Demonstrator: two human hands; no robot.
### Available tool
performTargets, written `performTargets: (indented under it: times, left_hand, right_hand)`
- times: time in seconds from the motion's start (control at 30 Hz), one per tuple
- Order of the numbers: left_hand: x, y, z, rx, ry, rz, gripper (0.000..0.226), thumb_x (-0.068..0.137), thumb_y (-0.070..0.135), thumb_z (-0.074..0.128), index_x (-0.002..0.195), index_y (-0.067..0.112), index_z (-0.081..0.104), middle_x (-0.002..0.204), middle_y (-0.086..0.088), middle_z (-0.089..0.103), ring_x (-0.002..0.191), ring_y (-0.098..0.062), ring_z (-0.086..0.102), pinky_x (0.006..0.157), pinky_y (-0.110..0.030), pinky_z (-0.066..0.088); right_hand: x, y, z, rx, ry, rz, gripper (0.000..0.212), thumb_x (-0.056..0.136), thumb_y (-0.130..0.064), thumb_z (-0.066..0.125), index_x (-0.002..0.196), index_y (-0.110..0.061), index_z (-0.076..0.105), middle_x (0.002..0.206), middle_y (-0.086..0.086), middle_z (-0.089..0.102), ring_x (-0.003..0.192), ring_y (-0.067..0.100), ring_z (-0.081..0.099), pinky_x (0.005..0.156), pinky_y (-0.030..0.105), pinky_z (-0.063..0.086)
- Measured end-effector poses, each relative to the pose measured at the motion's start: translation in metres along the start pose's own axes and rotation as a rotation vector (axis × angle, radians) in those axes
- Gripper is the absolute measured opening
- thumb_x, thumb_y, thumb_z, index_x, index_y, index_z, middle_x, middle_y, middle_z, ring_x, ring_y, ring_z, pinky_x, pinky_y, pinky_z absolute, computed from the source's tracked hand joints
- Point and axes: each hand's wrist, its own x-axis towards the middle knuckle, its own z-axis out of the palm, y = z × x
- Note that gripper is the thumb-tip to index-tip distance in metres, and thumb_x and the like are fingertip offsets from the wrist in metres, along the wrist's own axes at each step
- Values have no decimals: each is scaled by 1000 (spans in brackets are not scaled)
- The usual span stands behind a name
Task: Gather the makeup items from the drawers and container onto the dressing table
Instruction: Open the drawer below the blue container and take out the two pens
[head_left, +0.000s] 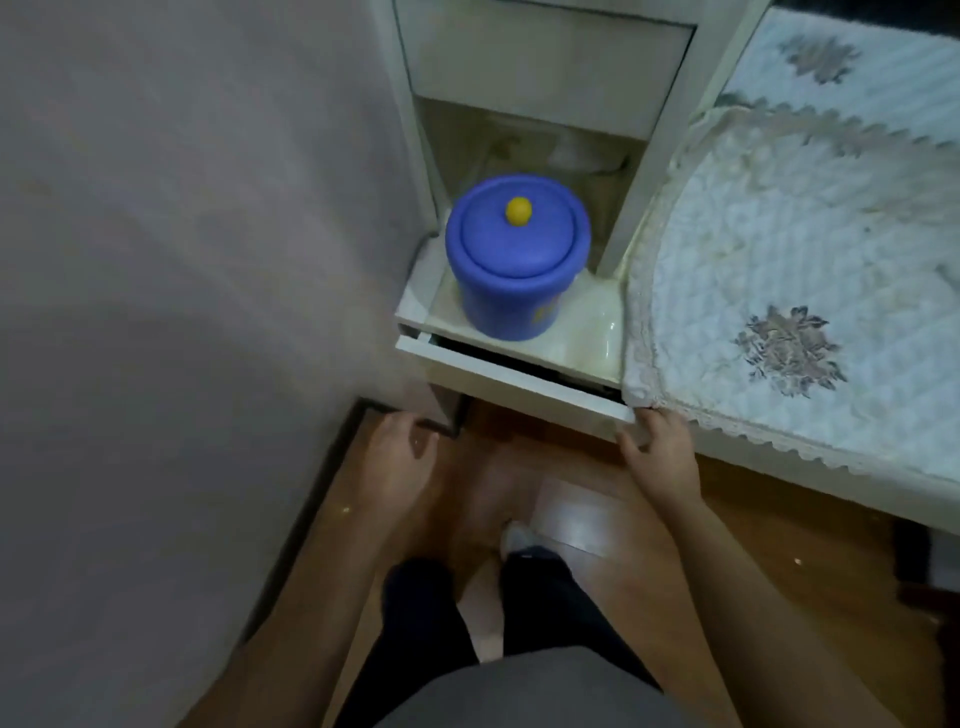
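A blue round container (511, 270) with a lid and a yellow knob stands on the cream top of the white dressing table (587, 332), at its left end. Just below it a white drawer (514, 376) is pulled out a little, showing a dark gap. My right hand (657, 449) grips the drawer front at its right corner, fingers curled under the edge. My left hand (400, 457) hangs open below the drawer's left end, touching nothing. No makeup items show.
A grey wall (182, 260) closes off the left side. A white quilted cloth (789, 291) with lace trim covers the table to the right. A second drawer front (545, 57) sits higher behind the container. My legs stand on the wooden floor (587, 514).
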Motion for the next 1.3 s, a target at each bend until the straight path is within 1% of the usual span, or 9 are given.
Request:
performTargets:
  times: [0.1,0.23,0.37,0.63,0.77,0.93,1.03,1.13,1.3]
  left_hand:
    - [28,-4,-10,63,-58,5,36,88,25,53,121,13,49,128,-12,52,113,-25,51,93,-38,43]
    - [55,-11,-24,184,-84,81,45,88,28,52,129,10,42,133,-16,47,120,-31,46,97,-39,41]
    - [72,-20,-32,264,-97,114,50,90,31,48,130,3,37,135,-21,43,119,-36,43,96,-43,38]
    - [71,-58,-29,124,-286,163,40,89,19,51,127,14,44,123,-14,58,105,-32,58,86,-42,49]
    - [60,-73,-34,95,-308,185,38,86,13,55,123,14,47,113,-12,64,95,-30,62,74,-33,45]
    - [53,-86,-38,96,-341,203,42,83,15,61,122,11,46,88,-6,63,74,-23,55,65,-32,41]
    - [55,-85,-38,68,-340,205,43,84,19,60,125,14,45,99,-8,66,81,-24,59,66,-32,43]
    - [61,-81,-37,23,-347,211,44,84,19,59,126,17,44,119,-9,62,98,-27,60,76,-35,46]
    - [63,-81,-34,11,-356,210,38,84,14,58,121,17,50,117,-11,63,98,-27,61,78,-34,47]
  right_hand:
    - [-2,-4,6,-8,41,36,42,87,-26,54,123,-3,53,123,17,52,116,33,46,93,42,41]
    - [-22,-14,20,34,102,179,39,87,-26,55,120,-4,56,126,18,49,119,33,42,95,39,39]
    - [-55,-16,41,66,201,288,33,86,-24,56,109,-1,63,119,17,52,115,31,45,87,32,37]
    - [-108,-17,65,91,246,406,29,86,-26,56,104,-5,67,115,12,53,112,26,47,80,31,40]
    - [-129,-18,73,86,281,430,28,85,-26,58,99,-5,69,112,14,55,110,29,49,84,38,44]
    - [-154,-19,81,74,306,453,27,84,-26,60,96,-4,70,103,15,56,104,30,49,76,32,38]
    - [-162,-19,82,54,301,472,29,84,-27,59,97,-3,70,101,14,56,103,29,50,76,32,40]
    - [-165,-20,82,57,295,479,30,85,-27,59,96,-1,69,100,13,58,102,28,51,74,30,39]
    - [-149,-33,77,20,325,478,31,84,-30,58,94,-2,68,96,11,61,93,26,57,70,31,42]
